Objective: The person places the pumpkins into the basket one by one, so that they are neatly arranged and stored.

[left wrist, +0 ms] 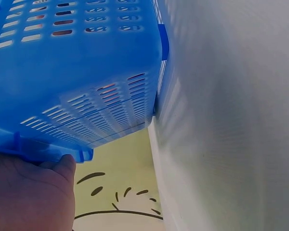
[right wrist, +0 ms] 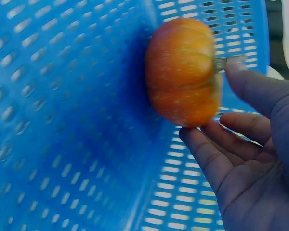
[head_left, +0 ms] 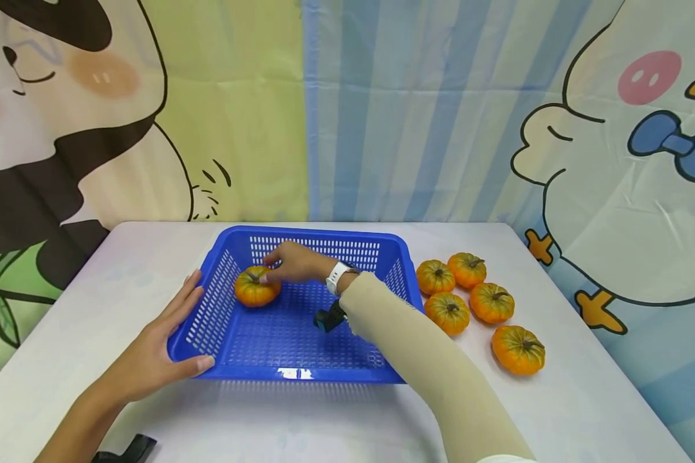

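From my remote station I see a blue perforated plastic basket point(head_left: 301, 347) standing on the white tabletop point(head_left: 556, 411), its long side toward the camera. My right hand point(head_left: 292, 262) reaches over the basket's right wall; its fingers point(right wrist: 216, 159) are loosely extended around a small orange ribbed pumpkin with a dry stem point(head_left: 256, 288), which sits on the basket floor near the far left corner. In the right wrist view the thumb tip meets the stem and the other fingers lie against the pumpkin's lower side, touching rather than clenched, the palm relaxed. A white wristwatch point(head_left: 337, 277) sits on that wrist above a beige sleeve point(head_left: 428, 366). My left hand point(head_left: 159, 350) lies flat against the outside of the basket's left wall, fingers straight, thumb at the near left corner; the left wrist view shows the thumb pressed under the rim. To the right of the basket, on the table, five further small orange pumpkins point(head_left: 477, 308) lie in a loose cluster, apart from the basket. A cartoon-printed cloth backdrop point(head_left: 347, 109) hangs behind the table.
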`<state>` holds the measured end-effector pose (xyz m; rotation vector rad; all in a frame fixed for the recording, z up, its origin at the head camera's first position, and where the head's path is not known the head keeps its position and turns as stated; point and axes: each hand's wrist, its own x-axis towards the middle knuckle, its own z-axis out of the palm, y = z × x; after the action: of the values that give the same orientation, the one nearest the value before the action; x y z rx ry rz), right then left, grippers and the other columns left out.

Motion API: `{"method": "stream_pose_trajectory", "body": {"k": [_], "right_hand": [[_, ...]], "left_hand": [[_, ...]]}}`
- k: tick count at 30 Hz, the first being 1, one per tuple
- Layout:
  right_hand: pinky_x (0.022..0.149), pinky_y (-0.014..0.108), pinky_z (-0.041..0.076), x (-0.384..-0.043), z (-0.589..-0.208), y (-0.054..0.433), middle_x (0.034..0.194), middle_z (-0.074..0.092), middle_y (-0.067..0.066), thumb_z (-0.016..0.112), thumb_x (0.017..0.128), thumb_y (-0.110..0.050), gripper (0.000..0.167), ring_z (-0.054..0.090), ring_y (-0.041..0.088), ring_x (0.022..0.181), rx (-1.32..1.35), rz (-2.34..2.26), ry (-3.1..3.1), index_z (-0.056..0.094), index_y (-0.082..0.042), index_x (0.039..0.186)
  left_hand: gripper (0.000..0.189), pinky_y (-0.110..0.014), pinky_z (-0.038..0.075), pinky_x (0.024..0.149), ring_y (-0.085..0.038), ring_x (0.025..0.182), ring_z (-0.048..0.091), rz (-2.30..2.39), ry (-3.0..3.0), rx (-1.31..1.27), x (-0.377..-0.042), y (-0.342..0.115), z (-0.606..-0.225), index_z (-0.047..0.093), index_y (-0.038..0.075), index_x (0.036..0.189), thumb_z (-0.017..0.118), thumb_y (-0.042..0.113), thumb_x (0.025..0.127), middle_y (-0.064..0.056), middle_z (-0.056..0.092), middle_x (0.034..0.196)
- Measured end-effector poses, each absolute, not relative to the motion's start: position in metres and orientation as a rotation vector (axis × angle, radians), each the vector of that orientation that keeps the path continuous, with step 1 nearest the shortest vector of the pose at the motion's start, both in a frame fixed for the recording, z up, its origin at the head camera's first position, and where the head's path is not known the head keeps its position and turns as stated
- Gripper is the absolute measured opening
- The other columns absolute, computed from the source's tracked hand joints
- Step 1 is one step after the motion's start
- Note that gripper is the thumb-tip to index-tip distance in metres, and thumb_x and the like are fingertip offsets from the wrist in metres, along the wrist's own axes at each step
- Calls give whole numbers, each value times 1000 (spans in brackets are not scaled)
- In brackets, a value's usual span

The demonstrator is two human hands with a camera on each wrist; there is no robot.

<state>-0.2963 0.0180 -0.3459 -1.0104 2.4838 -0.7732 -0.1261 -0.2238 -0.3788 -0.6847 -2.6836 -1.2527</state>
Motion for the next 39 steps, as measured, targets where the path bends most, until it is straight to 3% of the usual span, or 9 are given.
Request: {"method": "stream_pose_trajectory", "body": {"k": [1, 3, 6, 8, 13, 17, 21, 28, 39], "right_hand": [[98, 19, 42, -297, -343, 19, 130, 61, 11, 68, 92, -21, 46, 54, 16, 122, -1023, -780, 2490, 59, 2, 130], [99, 20, 42, -297, -337, 21, 131, 60, 11, 65, 94, -19, 42, 53, 16, 124, -1027, -811, 2503, 59, 2, 130], [95, 20, 45, -297, -327, 26, 131, 61, 7, 61, 97, -22, 41, 55, 14, 121, -985, -896, 2496, 59, 0, 132], [91, 20, 47, -296, -320, 31, 129, 62, 4, 58, 99, -26, 40, 58, 11, 116, -940, -980, 2474, 60, -3, 132], [93, 29, 50, -293, -298, 44, 128, 62, 12, 55, 101, -26, 42, 62, 21, 113, -823, -1298, 2297, 58, -1, 134], [93, 29, 50, -291, -281, 52, 129, 61, 13, 54, 101, -21, 41, 63, 23, 112, -767, -1480, 2172, 56, 2, 135], [92, 30, 51, -286, -270, 65, 131, 60, 13, 53, 101, -15, 40, 64, 21, 110, -799, -1535, 2133, 53, 3, 137], [94, 28, 49, -275, -261, 99, 127, 64, 6, 61, 96, -17, 43, 62, 15, 112, -976, -1455, 2305, 56, -3, 136], [96, 33, 49, -258, -267, 136, 130, 61, 5, 60, 97, -21, 46, 59, 17, 117, -923, -1508, 2374, 52, -7, 141]], "left_hand": [[103, -11, 16, 105, -3, 145, 5, -1263, -2677, -687, -126, -224, -379, 17, 16, 157, 79, 19, 74, 7, 2, 163], [103, -30, 19, 114, -2, 144, 5, -1280, -2672, -683, -127, -223, -380, 17, 16, 157, 79, 19, 74, 7, 2, 163], [103, -57, 16, 112, -3, 145, 4, -1298, -2671, -686, -127, -223, -382, 17, 16, 157, 78, 19, 75, 7, 2, 163], [103, -52, 16, 113, -2, 145, 3, -1287, -2676, -694, -127, -223, -382, 17, 16, 157, 79, 19, 74, 7, 2, 163], [105, -14, 11, 107, -2, 144, 4, -1254, -2680, -710, -126, -225, -380, 16, 16, 157, 80, 19, 73, 6, 1, 163], [105, -45, 15, 115, -1, 144, 3, -1274, -2677, -695, -125, -226, -379, 16, 16, 157, 79, 19, 73, 7, 1, 163], [105, -74, 15, 102, 0, 144, 2, -1306, -2668, -688, -126, -225, -380, 16, 15, 157, 79, 19, 73, 6, 1, 163], [105, -75, 16, 100, 1, 143, 2, -1307, -2679, -681, -125, -225, -380, 16, 16, 157, 79, 19, 73, 7, 0, 163], [103, -76, 17, 100, -1, 144, 3, -1318, -2666, -683, -125, -224, -379, 16, 16, 157, 78, 19, 74, 7, 1, 163]]}}
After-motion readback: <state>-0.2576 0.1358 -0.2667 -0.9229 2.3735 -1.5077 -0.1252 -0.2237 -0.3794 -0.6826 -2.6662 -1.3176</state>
